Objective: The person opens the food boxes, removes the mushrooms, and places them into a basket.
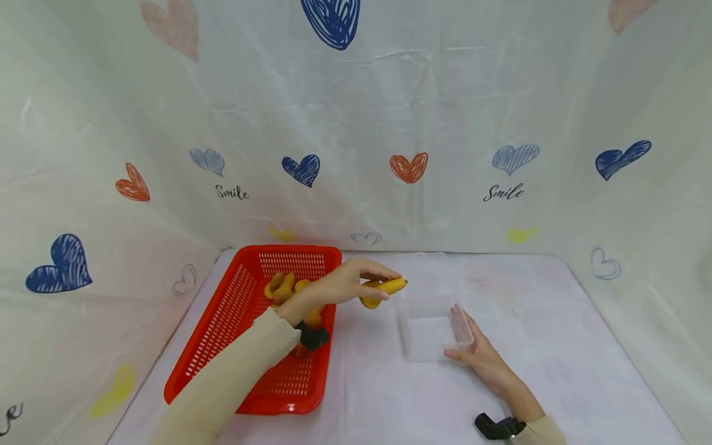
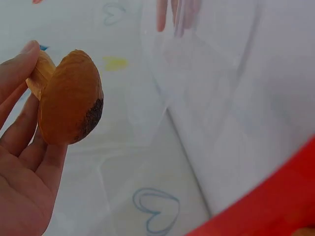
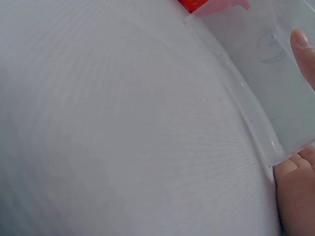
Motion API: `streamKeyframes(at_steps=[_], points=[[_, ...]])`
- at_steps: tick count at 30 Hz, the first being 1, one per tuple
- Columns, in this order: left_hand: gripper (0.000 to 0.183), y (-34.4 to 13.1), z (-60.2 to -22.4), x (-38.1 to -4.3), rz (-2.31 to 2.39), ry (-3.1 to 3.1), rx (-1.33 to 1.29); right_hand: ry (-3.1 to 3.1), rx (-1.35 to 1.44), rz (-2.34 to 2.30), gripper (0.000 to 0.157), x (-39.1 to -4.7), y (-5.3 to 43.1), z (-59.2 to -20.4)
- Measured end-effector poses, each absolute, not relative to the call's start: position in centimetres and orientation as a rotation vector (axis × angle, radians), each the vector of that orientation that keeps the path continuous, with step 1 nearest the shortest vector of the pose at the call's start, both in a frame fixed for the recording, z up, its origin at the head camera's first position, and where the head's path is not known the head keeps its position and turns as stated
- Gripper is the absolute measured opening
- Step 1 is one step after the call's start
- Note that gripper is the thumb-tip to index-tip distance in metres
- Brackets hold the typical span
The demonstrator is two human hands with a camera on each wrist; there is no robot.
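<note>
My left hand [image 1: 356,281] pinches a yellow-orange piece [image 1: 389,286] that looks like fruit, between thumb and fingers, above the table right of the red basket. In the left wrist view that piece [image 2: 74,101] has a rounded body, a dark patch and a paler part in the fingers of the left hand [image 2: 27,162]. My right hand [image 1: 481,358] holds the right end of a clear plastic box [image 1: 425,340], its thumb and fingers spread about the corner. The right wrist view shows the box [image 3: 246,103] tilted, and the thumb of the right hand [image 3: 300,191] near its wall.
The red perforated basket [image 1: 206,340] stands at the left of the white-covered table [image 1: 534,321]. Several yellow-brown pieces [image 1: 283,290] lie in it, partly hidden by my left forearm. A white sheet [image 1: 356,111] printed with hearts hangs behind the table.
</note>
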State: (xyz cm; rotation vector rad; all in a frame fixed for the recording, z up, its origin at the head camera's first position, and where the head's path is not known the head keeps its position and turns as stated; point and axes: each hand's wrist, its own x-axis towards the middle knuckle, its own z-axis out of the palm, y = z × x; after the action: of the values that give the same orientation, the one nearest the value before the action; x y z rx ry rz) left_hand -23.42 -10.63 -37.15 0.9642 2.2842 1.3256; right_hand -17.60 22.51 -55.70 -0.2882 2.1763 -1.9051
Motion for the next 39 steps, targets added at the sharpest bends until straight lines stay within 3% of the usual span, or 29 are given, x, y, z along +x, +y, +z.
streamKeyframes(at_steps=[10,23,39], points=[[0.046,-19.0,-36.6,-21.7,1.361,2.442,0.727,2.165,-0.318,-1.926,0.102,-17.6,22.3,-55.4],[0.045,-28.8,-40.0,-20.0,1.342,2.665,0.605,2.126,-0.265,-1.946,0.104,-17.6,22.4,-55.4],[0.038,-32.4,-43.6,-19.7,1.101,2.705,0.445,2.109,-0.278,-1.957,0.104,-17.7,22.4,-55.6]])
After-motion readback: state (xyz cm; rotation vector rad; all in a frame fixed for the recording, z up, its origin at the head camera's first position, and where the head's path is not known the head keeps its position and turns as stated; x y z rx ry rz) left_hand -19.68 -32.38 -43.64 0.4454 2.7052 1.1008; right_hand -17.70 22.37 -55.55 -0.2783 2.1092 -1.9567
